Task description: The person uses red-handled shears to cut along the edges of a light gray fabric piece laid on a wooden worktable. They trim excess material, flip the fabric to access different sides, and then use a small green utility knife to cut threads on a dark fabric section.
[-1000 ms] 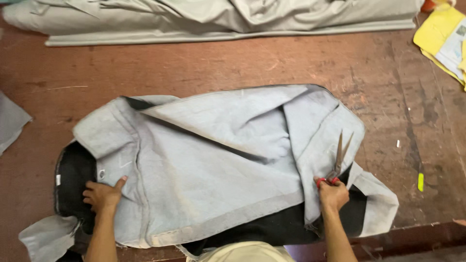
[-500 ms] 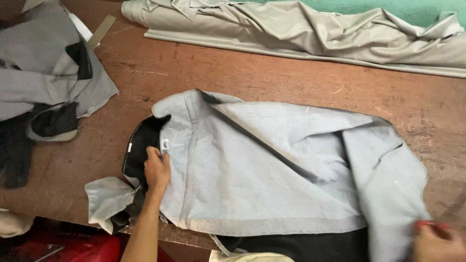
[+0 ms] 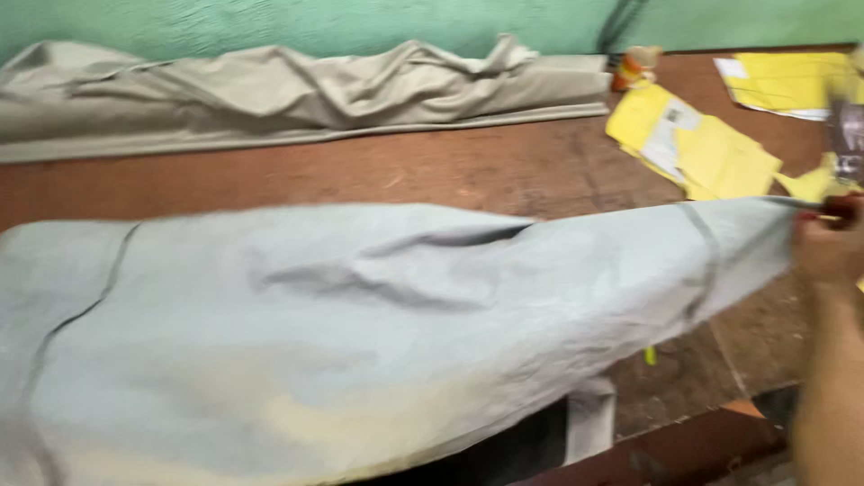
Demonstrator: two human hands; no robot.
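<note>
Head view: right hand (image 3: 830, 247) grips the grey garment (image 3: 360, 333) and scissors (image 3: 846, 144) near the bench's right edge; yellow papers (image 3: 711, 148) lie beyond; left hand unseen.

The pale grey-blue garment (image 3: 360, 342) is lifted and stretched wide across the brown bench (image 3: 468, 171), filling most of my view. Its cloth is wrinkled, with a deep fold near the middle and dark seam lines curving down at the left and near the right end. My right hand (image 3: 828, 247) grips its right edge, pulling it taut. A dark lining shows beneath its lower edge.
</note>
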